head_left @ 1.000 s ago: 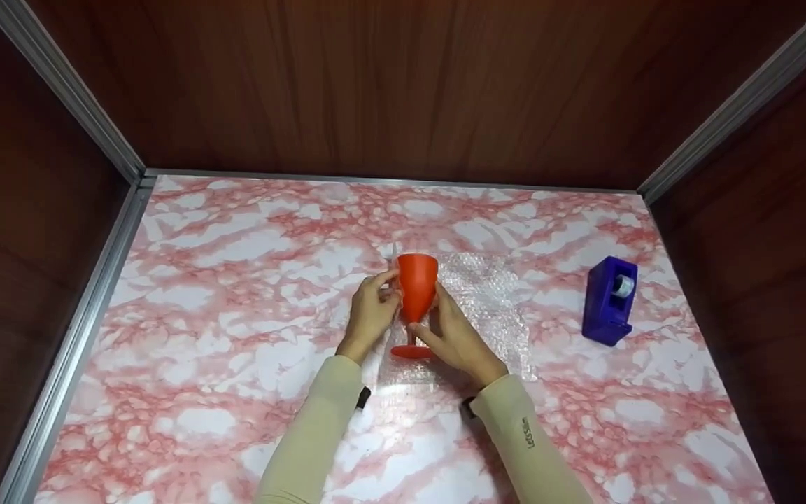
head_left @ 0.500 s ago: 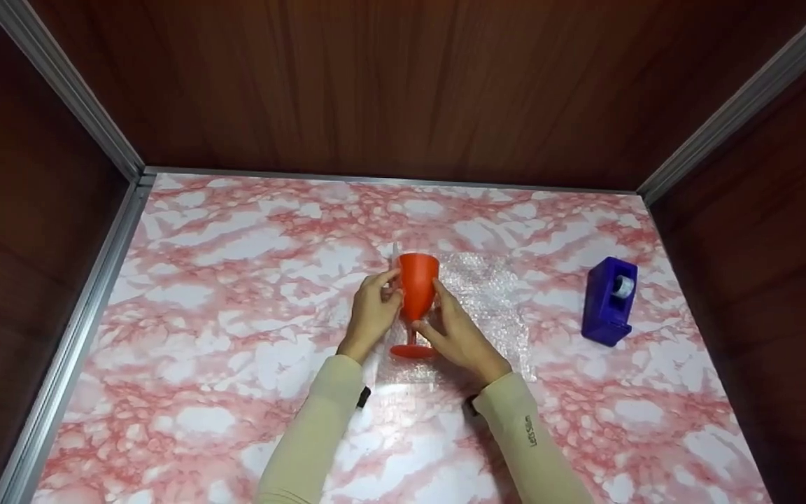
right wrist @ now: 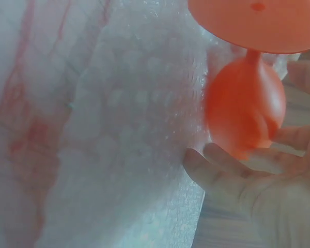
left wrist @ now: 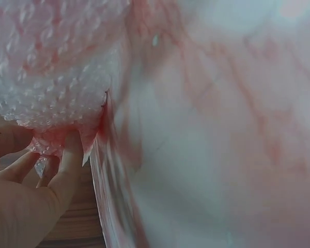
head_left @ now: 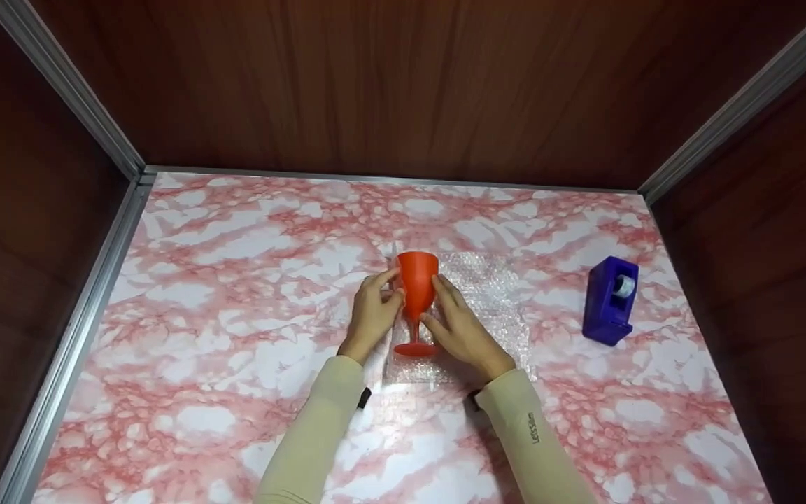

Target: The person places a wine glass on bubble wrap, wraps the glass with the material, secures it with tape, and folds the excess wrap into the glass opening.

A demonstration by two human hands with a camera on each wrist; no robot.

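Observation:
An orange goblet (head_left: 418, 283) lies over a sheet of bubble wrap (head_left: 483, 301), its bowl pointing away and its round foot toward the person. My left hand (head_left: 373, 311) is at the left side of the bowl; in the left wrist view its thumb and fingers pinch the edge of the bubble wrap (left wrist: 51, 98). At the bowl's right side, my right hand (head_left: 462, 327) steadies the goblet, thumb near the stem. Seen from the right wrist, some fingers curl against the orange bowl (right wrist: 243, 108) while others reach over the wrap. The goblet's far side is hidden there.
A purple tape dispenser (head_left: 609, 301) with a roll of tape stands to the right on the pink and white marbled table (head_left: 235, 392). Dark wood panels (head_left: 375, 84) with metal edging enclose the table at the back and both sides.
The goblet has turned slightly, its foot shifting a little right. My right thumb has slid off the bowl's front toward its right edge, with the fingers more spread. The left hand is nearly still.

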